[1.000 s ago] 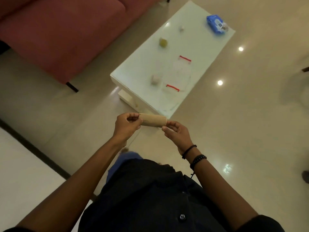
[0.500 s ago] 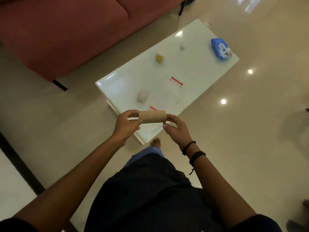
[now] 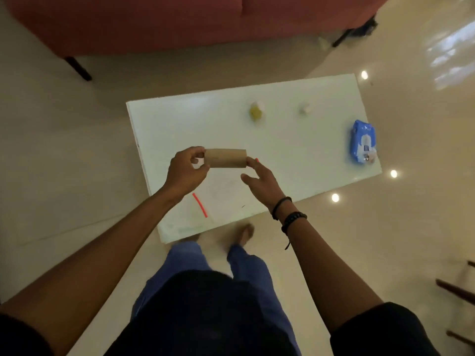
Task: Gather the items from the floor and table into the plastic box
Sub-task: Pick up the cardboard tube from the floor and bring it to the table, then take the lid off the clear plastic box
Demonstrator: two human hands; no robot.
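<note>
A brown cardboard tube (image 3: pixel 226 158) is held level over the white table (image 3: pixel 295 104). My left hand (image 3: pixel 186 172) pinches its left end. My right hand (image 3: pixel 259 177) touches its right end with loosely spread fingers. Below the hands stands a clear plastic box (image 3: pixel 221 196) with red latches (image 3: pixel 200 204), its far side hidden by the tube and hands. On the table lie a yellow-and-white small item (image 3: pixel 256 111), a small pale item (image 3: pixel 305 109) and a blue wipes pack (image 3: pixel 363 142).
A red sofa (image 3: pixel 167 21) with dark legs stands beyond the table. Glossy beige floor surrounds the table. My feet (image 3: pixel 244 233) are at the table's near edge. Dark wooden furniture legs (image 3: pixel 457 291) show at the lower right.
I have stepped up to the table and now look straight down on it. The tube has stayed between both hands; the right hand's fingers have loosened at its end.
</note>
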